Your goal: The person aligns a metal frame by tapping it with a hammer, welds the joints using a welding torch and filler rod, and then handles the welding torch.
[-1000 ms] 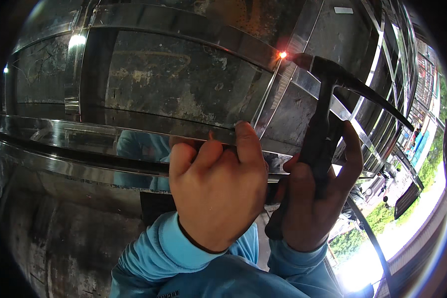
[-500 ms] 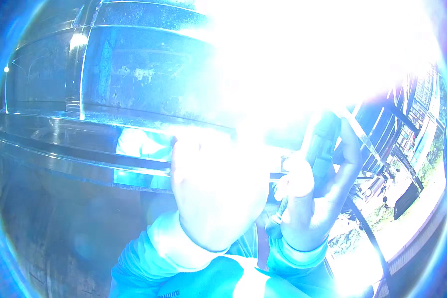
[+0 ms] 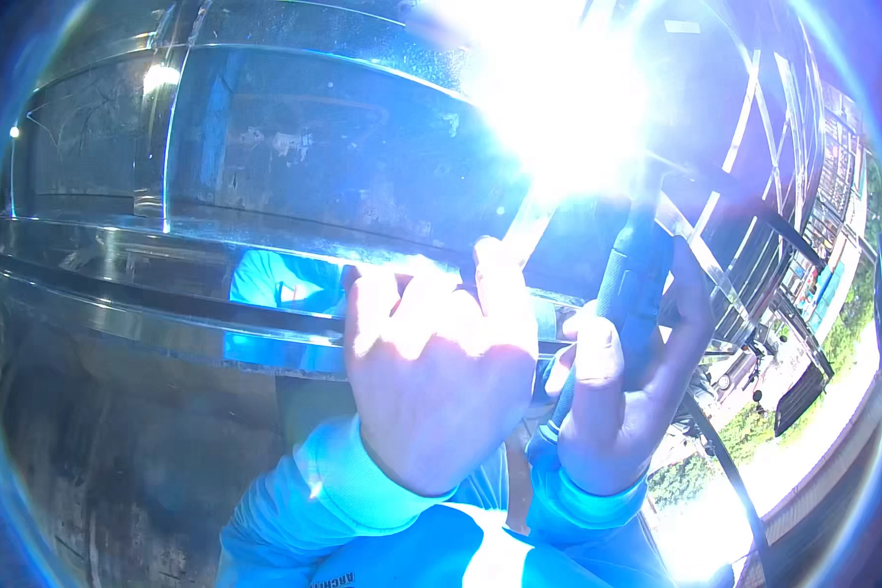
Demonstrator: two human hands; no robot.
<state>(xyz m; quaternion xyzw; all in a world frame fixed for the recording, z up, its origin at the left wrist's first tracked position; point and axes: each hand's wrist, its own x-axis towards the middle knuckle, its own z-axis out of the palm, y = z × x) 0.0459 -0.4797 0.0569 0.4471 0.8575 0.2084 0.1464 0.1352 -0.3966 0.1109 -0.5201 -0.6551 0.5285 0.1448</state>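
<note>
My right hand (image 3: 625, 387) is wrapped round a welding torch (image 3: 629, 279) with a dark, knurled handle, held nearly upright. Above the torch, its upper end disappears into a fierce white glare (image 3: 568, 118). Close by on the left, my left hand (image 3: 443, 367) has its back toward me and its fingers bent over the edge of a shiny metal rail (image 3: 167, 294). Those fingertips are washed out by light, so what they grip cannot be made out. A pale narrow strip (image 3: 529, 227) shows just beyond the left forefinger.
A big curved metal wall (image 3: 314, 147) with raised bands rises behind the rail. Below the rail is a dull metal surface (image 3: 137, 441). To the right are a metal frame (image 3: 745, 284), a dark strut (image 3: 730, 461) and sunlit ground with greenery (image 3: 745, 441).
The glare has shrunk and dimmed, leaving the metal wall, torch and left knuckles clearer. Both hands stay in nearly the same place.
</note>
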